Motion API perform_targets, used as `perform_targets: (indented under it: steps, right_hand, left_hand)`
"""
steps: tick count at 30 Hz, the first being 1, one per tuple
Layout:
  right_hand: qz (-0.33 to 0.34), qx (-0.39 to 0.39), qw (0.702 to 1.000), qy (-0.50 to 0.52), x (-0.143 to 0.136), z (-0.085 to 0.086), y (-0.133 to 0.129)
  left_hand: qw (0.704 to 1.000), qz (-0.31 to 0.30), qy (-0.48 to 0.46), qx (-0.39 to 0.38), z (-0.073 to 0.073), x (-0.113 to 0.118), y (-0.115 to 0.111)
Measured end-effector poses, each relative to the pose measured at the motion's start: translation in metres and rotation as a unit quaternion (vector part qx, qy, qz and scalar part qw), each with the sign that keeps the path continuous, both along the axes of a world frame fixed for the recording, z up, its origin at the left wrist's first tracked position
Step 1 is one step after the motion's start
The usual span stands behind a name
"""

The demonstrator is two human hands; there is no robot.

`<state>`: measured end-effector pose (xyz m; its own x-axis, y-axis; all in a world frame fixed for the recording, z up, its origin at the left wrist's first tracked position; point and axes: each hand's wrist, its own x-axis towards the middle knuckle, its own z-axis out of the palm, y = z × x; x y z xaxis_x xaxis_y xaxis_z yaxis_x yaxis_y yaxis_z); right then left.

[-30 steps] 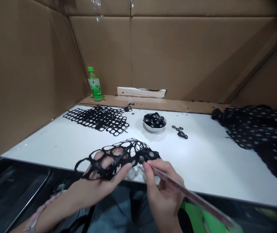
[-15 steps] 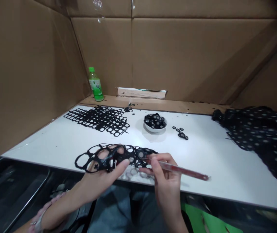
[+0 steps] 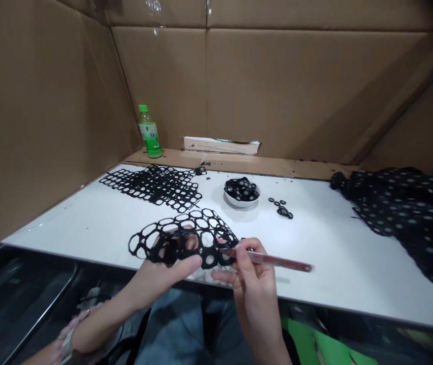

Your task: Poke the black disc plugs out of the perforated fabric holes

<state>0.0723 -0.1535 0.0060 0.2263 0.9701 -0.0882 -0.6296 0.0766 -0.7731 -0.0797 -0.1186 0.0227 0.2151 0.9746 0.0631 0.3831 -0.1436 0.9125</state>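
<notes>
My left hand [image 3: 180,261] is closed on a black sheet full of round holes [image 3: 201,223], thumb on the near side and fingers behind it. Some of its circles are open, while others look filled. In a pinch, my right hand [image 3: 254,271] holds a slim, flat tool with a reddish, shiny handle [image 3: 286,262]. The tool's handle end points right, and its thin tip lies against the sheet's right part. Whether it is tweezers or a blade I cannot tell. Beyond the hands, a white bowl [image 3: 242,204] is heaped with black round pieces [image 3: 242,189].
Black holed netting [image 3: 155,185] lies flat at the back left. Several loose black rings [image 3: 283,212] rest right of the bowl. Dotted black material [image 3: 409,213] is heaped at the right edge. A green bottle [image 3: 150,134] stands before the cardboard wall [image 3: 277,86].
The holed sheet has been turned and opened out, so more of its open rings show at the top. My right hand and the tool have shifted slightly left.
</notes>
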Motion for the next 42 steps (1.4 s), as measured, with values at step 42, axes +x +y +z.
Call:
perform_targets:
  steps: [42]
  right_hand:
    - [-0.18,0.207,0.769,-0.578,-0.001,0.007,-0.008]
  left_hand:
    - [0.96,0.076,0.181,0.202,-0.007,-0.003,-0.022]
